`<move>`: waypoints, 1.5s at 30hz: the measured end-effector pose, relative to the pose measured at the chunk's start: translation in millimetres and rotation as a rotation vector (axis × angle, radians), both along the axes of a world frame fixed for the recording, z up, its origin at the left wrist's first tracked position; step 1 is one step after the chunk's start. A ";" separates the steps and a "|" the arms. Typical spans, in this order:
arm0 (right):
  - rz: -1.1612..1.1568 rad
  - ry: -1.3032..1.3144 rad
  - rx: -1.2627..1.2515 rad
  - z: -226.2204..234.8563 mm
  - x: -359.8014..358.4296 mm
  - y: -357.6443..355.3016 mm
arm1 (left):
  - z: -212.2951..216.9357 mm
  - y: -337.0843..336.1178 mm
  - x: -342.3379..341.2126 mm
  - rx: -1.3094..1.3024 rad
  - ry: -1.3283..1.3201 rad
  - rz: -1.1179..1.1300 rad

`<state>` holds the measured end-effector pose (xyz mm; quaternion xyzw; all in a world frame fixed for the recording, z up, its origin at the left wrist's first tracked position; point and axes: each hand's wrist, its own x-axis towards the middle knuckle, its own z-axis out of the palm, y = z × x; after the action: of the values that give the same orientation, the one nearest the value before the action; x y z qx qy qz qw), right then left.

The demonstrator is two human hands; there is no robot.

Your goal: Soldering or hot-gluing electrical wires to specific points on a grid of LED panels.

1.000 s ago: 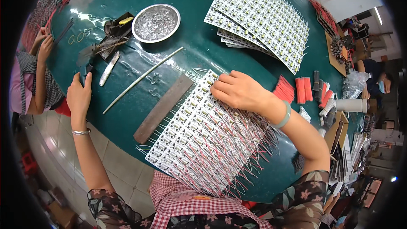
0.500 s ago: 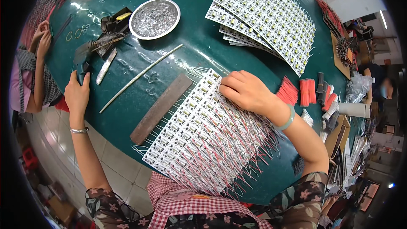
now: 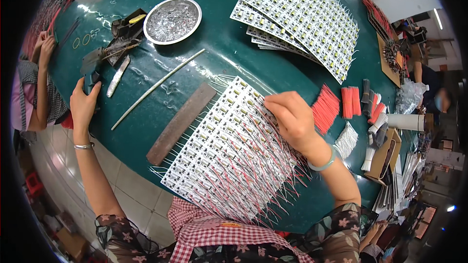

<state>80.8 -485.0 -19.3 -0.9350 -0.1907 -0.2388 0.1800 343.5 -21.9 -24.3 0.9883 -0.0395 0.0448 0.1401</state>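
Observation:
A panel of white circuit boards (image 3: pixel 195 158) lies tilted in front of me, with many thin red, white and grey wires over its right part. A dark flat bar (image 3: pixel 180 124) rests along its left edge, across short white leads. My left hand (image 3: pixel 84 101), at the table's left edge, is closed round the handle of a dark soldering gun (image 3: pixel 92 63), whose front end is by a cluttered stand (image 3: pixel 122 51). Above the panel's upper right edge is my right hand (image 3: pixel 295 119), thumb and fingers pinched together. Whatever is between those fingertips is too small to make out.
A metal bowl (image 3: pixel 172 21) of silvery scraps, a pale rod (image 3: pixel 158 89) and a wrapped stick (image 3: pixel 118 76) lie beyond. More circuit panels (image 3: pixel 302 19) are stacked at the far right. Bundles of red tubes (image 3: pixel 325 109) and white wires (image 3: pixel 347 140) sit right. Another person's hands (image 3: pixel 45 46) work far left.
My right hand has lifted off the panel's upper edge and shifted right, its fingers now pinched. My left hand stays at the soldering gun. The view has shifted slightly.

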 end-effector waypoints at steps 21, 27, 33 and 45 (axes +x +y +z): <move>-0.115 0.028 -0.147 -14.8 -12.4 35.9 | 7.5 -34.1 -119.2 -1.121 -0.213 0.050; -0.130 0.105 0.068 1.3 -24.1 63.8 | 40.4 -59.2 -175.2 -1.725 0.543 0.016; -0.049 0.243 0.012 -7.0 -44.4 87.1 | 60.7 -91.1 -209.2 -1.749 0.550 -0.051; -0.103 0.175 0.140 4.0 -66.1 93.0 | 66.8 -71.7 -233.6 -1.620 0.426 -0.134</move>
<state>14.7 -392.1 -15.4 -0.9460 -0.1087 -0.1779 0.2482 110.0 -93.6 42.5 0.5652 -0.0265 -0.1368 0.8131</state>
